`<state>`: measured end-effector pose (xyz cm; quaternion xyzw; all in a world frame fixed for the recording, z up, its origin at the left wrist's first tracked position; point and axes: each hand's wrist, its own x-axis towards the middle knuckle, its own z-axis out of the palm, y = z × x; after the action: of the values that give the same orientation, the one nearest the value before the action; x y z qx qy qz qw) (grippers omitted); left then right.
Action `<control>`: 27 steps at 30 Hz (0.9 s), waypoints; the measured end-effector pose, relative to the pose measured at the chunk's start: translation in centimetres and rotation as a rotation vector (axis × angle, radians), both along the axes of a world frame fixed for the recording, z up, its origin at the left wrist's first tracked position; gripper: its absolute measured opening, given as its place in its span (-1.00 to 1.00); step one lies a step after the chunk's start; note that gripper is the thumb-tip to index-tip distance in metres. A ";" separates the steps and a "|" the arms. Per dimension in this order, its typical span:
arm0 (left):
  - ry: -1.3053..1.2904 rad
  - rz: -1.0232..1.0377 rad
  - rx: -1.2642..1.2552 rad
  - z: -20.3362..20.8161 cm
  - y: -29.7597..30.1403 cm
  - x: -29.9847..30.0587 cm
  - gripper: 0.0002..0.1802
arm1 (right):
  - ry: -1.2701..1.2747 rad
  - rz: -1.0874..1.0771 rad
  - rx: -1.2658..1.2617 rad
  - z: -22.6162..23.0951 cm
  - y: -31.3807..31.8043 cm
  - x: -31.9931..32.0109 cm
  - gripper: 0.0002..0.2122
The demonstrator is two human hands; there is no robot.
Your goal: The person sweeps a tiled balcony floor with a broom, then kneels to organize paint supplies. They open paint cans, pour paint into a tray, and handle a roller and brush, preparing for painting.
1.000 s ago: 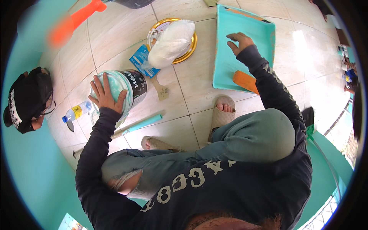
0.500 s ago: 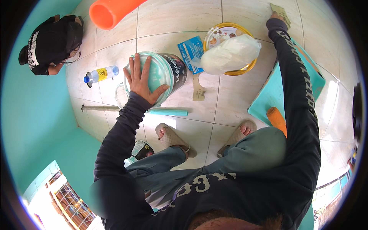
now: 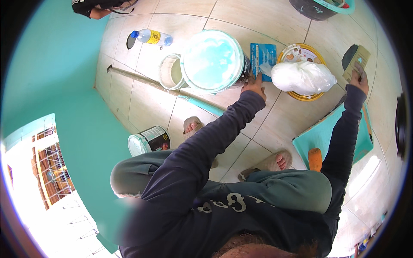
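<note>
My right hand (image 3: 359, 78) is closed on a folded piece of sandpaper (image 3: 358, 62), tan on its back and dark grey on the side that shows at the left. It is held beyond the far right of the paint tray. My left hand (image 3: 254, 86) reaches down to the floor beside the large lidded paint bucket (image 3: 211, 60) and the near edge of a blue packet (image 3: 263, 55). Its fingers look stretched out and apart; their tips are partly hidden. To its right a white plastic bag (image 3: 303, 77) lies on a gold-rimmed round lid (image 3: 319, 55).
A teal paint tray (image 3: 306, 138) with an orange roller (image 3: 315, 159) stands at my right. Left are a white tub (image 3: 171, 73), a bottle (image 3: 155, 37), a pole (image 3: 142, 79) and a small bucket (image 3: 150, 141). A dark basin (image 3: 314, 9) and another person (image 3: 100, 8) are at the far edge.
My left hand has left the bucket's lid for the floor at its right. My right hand has come nearer with the sandpaper. A torn tan piece beside the bucket no longer shows; my view has shifted.
</note>
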<state>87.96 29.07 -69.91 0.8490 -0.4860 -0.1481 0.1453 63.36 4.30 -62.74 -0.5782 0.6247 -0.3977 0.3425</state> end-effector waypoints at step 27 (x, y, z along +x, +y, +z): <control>0.440 -0.456 -0.513 23.5 6.5 1.3 -0.80 | 0.073 1.206 -0.178 14.1 19.7 9.8 -0.63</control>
<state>89.27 35.60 -46.37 0.6037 -0.6403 -0.2287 0.4163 73.15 23.99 -48.67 -0.8697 0.1630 -0.1644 0.4359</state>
